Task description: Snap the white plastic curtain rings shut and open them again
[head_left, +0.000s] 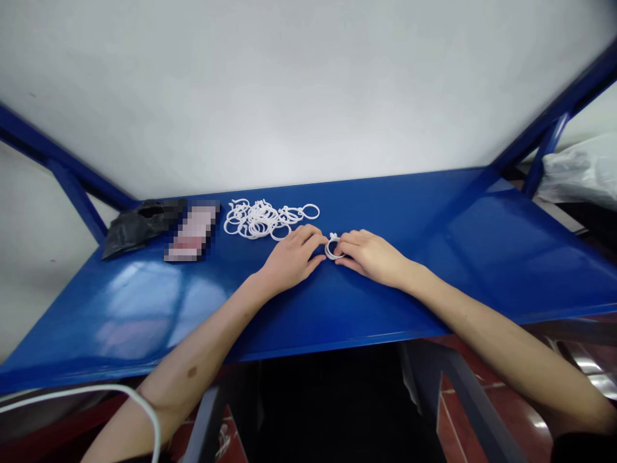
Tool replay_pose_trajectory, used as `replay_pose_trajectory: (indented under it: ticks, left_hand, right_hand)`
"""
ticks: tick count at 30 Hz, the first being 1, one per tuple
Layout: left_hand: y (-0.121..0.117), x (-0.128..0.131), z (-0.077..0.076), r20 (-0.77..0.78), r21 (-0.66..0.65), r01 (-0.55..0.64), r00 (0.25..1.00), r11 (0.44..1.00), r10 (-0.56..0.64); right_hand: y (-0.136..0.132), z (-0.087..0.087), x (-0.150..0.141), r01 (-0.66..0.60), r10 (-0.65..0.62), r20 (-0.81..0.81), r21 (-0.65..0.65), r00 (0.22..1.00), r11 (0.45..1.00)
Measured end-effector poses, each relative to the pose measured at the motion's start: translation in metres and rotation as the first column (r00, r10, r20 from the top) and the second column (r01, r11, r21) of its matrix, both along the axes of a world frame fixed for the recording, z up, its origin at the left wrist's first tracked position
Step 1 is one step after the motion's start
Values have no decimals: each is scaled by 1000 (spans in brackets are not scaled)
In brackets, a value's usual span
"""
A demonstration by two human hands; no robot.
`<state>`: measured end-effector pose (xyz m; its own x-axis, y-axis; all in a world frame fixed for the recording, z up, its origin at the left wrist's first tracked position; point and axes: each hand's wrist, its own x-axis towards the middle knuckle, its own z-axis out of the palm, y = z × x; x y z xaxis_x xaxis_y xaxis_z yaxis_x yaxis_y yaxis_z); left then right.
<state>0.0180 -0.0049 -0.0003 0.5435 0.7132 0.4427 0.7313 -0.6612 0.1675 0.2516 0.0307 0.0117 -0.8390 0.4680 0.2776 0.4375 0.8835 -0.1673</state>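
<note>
A few white plastic curtain rings (328,252), gathered together with their small eyelets at the top, are between my two hands just above or on the blue table. My left hand (290,260) has its thumb and fingers bent around the left side of these rings. From the other side, my right hand (370,257) pinches them, its fingertips partly inside the loop. A loose pile of similar white rings (260,220) lies behind my left hand, with one ring (311,211) sticking out at its right end. The exact number held is unclear.
The blue table (434,231) meets a pale wall (308,96) at the back. A black plastic bag (139,228) and a pixelated flat item (193,233) lie at the left. Blue metal braces (77,193) rise at both sides. A white cable (110,388) crosses my left forearm.
</note>
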Motion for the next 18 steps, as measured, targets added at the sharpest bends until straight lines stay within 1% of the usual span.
replay_pose_trajectory:
  ticks: [6,8,11,14,18]
  left_hand:
    - [-2,7,-1,-109,78,72,992,994,-63]
    - [-2,9,-2,-131,98,85,989,992,-72]
    - [-1,10,-3,-153,117,93,985,989,-75]
    - [0,10,-4,-180,119,105,980,987,-83]
    - [-2,8,-5,-200,141,139,974,980,-109]
  right_hand:
    - [1,-6,-2,-10,10,3,15,1000,1000]
    - [-1,-6,-3,-5,4,20,38,1000,999]
    - [-5,-6,-6,13,-24,70,161,997,987]
    - [-12,-4,-9,23,-54,101,292,993,956]
    - [-19,-2,-9,-9,-29,85,411,996,912]
